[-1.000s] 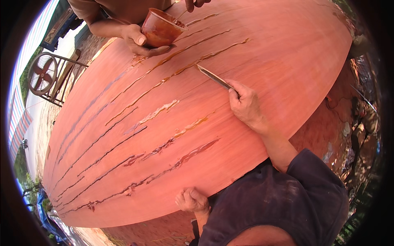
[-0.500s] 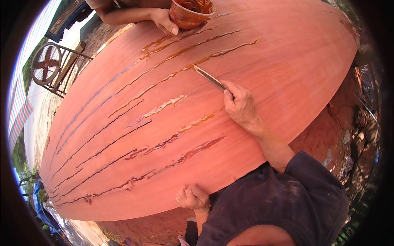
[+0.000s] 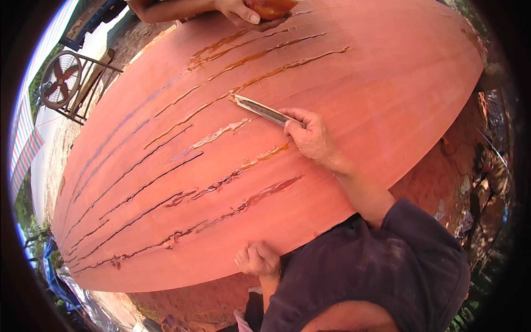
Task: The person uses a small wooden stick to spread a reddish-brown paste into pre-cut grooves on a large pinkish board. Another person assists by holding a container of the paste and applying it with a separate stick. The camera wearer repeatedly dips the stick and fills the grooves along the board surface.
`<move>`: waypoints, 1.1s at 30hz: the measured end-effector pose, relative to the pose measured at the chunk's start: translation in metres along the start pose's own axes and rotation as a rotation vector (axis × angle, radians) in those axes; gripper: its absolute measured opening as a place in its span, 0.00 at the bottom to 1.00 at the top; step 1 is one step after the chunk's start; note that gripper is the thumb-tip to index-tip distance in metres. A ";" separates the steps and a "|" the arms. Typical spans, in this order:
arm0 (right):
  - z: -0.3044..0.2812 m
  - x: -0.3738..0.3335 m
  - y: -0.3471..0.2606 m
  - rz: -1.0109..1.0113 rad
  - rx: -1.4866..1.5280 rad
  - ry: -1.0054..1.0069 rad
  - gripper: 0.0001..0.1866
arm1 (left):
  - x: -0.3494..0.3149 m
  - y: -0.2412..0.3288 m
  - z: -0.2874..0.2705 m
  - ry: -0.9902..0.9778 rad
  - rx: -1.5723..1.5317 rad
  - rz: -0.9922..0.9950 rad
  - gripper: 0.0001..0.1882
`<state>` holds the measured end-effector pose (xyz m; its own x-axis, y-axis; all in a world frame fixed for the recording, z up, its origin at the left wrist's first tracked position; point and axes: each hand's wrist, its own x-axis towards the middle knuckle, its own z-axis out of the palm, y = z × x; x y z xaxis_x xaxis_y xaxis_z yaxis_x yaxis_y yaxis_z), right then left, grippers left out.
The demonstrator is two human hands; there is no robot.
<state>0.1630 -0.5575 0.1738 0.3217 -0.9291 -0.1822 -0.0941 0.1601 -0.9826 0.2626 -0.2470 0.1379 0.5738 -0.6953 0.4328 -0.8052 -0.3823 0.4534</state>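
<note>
In my right hand (image 3: 312, 135) is a long flat scraper (image 3: 260, 109), dark along its face with a pale edge. Its tip is at a seam lined with orange-brown putty (image 3: 276, 71). The fingers are wrapped round its rear end. My left hand (image 3: 259, 259) rests with curled fingers at the near edge of a large curved reddish boat hull (image 3: 387, 110), apparently holding nothing. Across the far side, another person's hand (image 3: 238, 11) supports an orange-smeared bowl (image 3: 271, 8), cut off by the top edge.
Several seams run lengthwise over the hull, some dark, others smeared with dark red putty (image 3: 271, 188) or pale putty (image 3: 221, 133). A round fan (image 3: 61, 80) on a metal frame stands beyond the left side. Reddish ground (image 3: 426, 171) lies along the near right edge.
My right hand has drawn the scraper leftward and slightly nearer. The other person's bowl has moved up, partly out of view. My left hand stays at the hull's edge.
</note>
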 end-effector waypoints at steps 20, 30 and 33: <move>-0.115 -0.110 0.019 0.021 -0.144 -0.012 0.13 | 0.003 0.003 0.003 0.003 -0.086 -0.028 0.15; -0.107 -0.114 0.015 -0.372 -0.640 0.016 0.13 | 0.005 0.004 0.004 0.030 -0.066 -0.013 0.18; -0.105 -0.115 0.016 -0.422 -0.669 0.029 0.14 | 0.005 0.004 0.004 0.025 -0.073 -0.017 0.19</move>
<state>0.0258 -0.4833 0.1831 0.4328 -0.8763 0.2114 -0.5188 -0.4339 -0.7366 0.2615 -0.2545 0.1384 0.5913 -0.6734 0.4437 -0.7830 -0.3475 0.5160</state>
